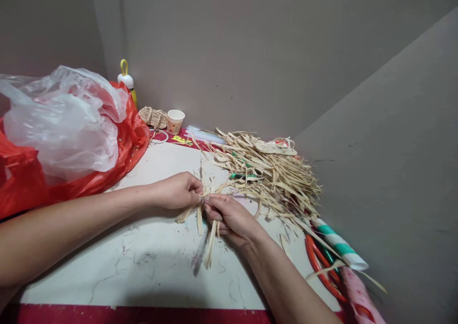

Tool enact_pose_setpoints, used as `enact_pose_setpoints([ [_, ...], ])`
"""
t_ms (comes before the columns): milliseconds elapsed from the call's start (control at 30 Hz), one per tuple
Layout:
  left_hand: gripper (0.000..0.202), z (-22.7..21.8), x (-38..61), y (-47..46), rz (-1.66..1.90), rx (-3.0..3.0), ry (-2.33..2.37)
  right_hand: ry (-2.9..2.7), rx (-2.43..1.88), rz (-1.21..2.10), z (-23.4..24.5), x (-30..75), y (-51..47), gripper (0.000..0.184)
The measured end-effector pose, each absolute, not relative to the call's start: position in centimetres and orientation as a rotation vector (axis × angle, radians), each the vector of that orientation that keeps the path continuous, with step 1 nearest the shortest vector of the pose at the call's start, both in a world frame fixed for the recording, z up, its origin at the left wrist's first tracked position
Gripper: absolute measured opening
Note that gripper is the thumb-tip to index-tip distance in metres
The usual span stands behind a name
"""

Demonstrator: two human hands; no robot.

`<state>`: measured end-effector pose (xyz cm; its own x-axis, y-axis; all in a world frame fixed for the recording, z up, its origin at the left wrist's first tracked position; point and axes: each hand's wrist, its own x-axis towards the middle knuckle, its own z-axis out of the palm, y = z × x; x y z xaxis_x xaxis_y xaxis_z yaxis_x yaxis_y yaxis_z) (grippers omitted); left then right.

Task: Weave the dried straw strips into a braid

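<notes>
My left hand and my right hand meet over the white board, fingertips almost touching. Both are closed in a pinch on a small bunch of dry straw strips. Pale strip ends stick out below the fingers, and thinner ones point up above them. The exact spot where the fingertips press is partly hidden. Just beyond my right hand lies a big loose heap of dry straw, some of it spilling onto the board.
Left stands a red plastic bag with a clear bag on top. Along the wall are a yellow-handled bottle, a woven straw piece and a paper cup. Red-handled scissors and a green-striped roll lie right.
</notes>
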<state>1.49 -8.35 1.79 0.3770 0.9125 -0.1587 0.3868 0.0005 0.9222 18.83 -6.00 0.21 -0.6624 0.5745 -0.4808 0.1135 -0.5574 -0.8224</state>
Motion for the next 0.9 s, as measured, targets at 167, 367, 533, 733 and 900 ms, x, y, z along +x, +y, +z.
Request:
enact_pose_setpoints([
  [167,0.015,2.8,1.5,-8.6,0.538,1.744,1.225,-1.254,-1.164,2.165,-0.1,18.3,-6.7,0.024],
  [367,0.013,3.4,1.6,-8.7,0.374,1.389,1.119,-1.271,-1.216,2.085,0.0,18.0,-7.0,0.018],
  [533,0.008,3.2,2.6,-9.3,0.419,1.199,1.119,-1.185,-1.184,2.114,-0.2,18.1,-7.2,0.026],
  [733,0.012,2.1,3.6,-10.3,0.495,1.310,1.215,-1.180,-1.073,2.199,-0.2,18.0,-7.4,0.038],
  [900,0.012,2.2,3.8,-10.7,0.497,1.465,1.301,-1.170,-1.099,2.155,-0.3,18.0,-7.4,0.036],
])
